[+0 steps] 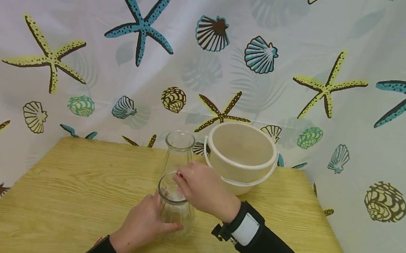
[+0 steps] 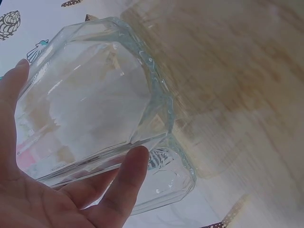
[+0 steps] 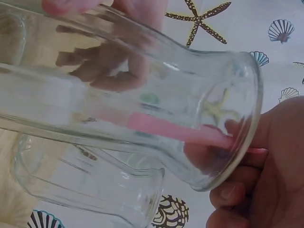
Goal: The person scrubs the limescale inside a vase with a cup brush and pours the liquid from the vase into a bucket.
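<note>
A clear glass vase [image 1: 180,215] with faceted sides and a flared mouth stands in front of me. My left hand [image 1: 144,221] grips its lower body, thumb on the near side. Over the mouth, my right hand [image 1: 205,190] holds the pink handle of a bottle brush [image 3: 166,130]. In the right wrist view the handle runs through the mouth into the vase, ending in a pale, blurred head inside. The left wrist view shows the left fingers [image 2: 126,183] around the glass near its base. Behind it stands a second, similar glass vase [image 1: 178,157].
A cream bucket [image 1: 237,173] with a white handle stands at the back right, beside the vases. All stand on a wood-grain table [image 1: 80,196]. A cloth [image 1: 208,73] printed with starfish and shells hangs behind and along the sides.
</note>
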A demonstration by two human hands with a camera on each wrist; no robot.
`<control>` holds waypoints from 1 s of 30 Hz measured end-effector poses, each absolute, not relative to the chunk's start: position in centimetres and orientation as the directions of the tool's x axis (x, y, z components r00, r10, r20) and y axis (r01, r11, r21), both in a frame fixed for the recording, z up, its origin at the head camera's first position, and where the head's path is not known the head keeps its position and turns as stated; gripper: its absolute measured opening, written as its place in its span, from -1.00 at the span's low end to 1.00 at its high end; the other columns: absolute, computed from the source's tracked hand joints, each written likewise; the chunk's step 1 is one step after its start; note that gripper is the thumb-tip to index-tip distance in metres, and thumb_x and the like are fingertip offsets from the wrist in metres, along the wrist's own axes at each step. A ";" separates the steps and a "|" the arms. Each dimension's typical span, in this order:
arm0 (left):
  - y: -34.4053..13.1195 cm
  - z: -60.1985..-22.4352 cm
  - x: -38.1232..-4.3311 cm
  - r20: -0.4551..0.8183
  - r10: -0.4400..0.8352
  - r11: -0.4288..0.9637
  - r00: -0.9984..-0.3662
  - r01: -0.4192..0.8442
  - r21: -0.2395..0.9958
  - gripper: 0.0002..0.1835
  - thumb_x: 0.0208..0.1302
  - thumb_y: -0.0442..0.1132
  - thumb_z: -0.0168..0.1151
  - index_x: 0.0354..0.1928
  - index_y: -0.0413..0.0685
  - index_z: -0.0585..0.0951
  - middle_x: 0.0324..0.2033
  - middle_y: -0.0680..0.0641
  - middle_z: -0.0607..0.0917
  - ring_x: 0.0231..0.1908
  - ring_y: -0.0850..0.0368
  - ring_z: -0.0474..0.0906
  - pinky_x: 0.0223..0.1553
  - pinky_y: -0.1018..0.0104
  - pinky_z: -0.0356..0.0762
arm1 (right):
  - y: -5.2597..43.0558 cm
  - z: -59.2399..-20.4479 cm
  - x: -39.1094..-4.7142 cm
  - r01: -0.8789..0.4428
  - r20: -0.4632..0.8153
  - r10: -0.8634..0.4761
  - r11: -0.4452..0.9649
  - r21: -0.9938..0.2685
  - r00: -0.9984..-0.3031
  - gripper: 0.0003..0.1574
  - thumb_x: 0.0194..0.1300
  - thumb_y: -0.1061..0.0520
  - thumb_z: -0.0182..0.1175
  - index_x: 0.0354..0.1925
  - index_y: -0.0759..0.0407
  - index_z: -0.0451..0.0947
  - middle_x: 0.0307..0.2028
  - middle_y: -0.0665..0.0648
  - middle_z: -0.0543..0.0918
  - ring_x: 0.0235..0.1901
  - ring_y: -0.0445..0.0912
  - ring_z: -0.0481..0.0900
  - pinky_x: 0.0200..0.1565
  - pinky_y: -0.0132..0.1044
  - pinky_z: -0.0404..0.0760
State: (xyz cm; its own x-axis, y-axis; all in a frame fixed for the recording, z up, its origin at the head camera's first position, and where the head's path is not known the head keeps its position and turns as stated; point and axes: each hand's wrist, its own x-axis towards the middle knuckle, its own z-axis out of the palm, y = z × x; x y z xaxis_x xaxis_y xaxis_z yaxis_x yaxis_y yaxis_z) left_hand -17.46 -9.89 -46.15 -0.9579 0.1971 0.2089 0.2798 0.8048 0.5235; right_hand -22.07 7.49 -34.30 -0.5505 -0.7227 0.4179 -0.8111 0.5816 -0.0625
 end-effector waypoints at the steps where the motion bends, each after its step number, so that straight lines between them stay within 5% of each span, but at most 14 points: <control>1: -9.9 -46.2 -17.4 0.207 0.198 0.806 -0.958 0.279 0.523 0.21 -0.28 0.43 0.39 0.38 -0.02 0.12 -0.12 -0.05 0.61 -0.11 0.09 0.48 -0.26 0.03 0.58 | 7.5 -34.2 -22.0 -0.808 0.406 -0.727 0.587 -0.053 -0.554 -0.72 0.42 0.03 0.04 -0.47 -0.02 0.47 -0.59 -0.11 0.38 -0.51 -0.22 0.32 -0.56 -0.34 0.42; 15: -10.1 -46.2 -17.4 0.208 0.208 0.804 -0.956 0.288 0.520 0.24 -0.25 0.50 0.31 0.43 0.08 0.05 -0.03 -0.09 0.60 -0.07 0.09 0.47 -0.24 0.04 0.58 | 7.1 -33.9 -21.1 -0.859 0.401 -0.768 0.497 -0.121 -0.500 -0.64 0.40 0.09 0.04 -0.59 -0.03 0.41 -0.70 -0.11 0.34 -0.67 -0.26 0.28 -0.61 -0.42 0.28; 30: -10.1 -46.2 -17.3 0.186 0.183 0.804 -0.965 0.256 0.537 0.26 -0.32 0.53 0.31 0.40 0.06 0.06 -0.15 -0.13 0.61 -0.18 0.10 0.49 -0.33 0.07 0.56 | 5.9 -34.5 -21.5 -0.887 0.438 -0.772 0.402 -0.226 -0.462 -0.79 0.40 0.06 0.10 -0.38 -0.02 0.61 -0.57 -0.20 0.48 -0.54 -0.38 0.35 -0.51 -0.46 0.41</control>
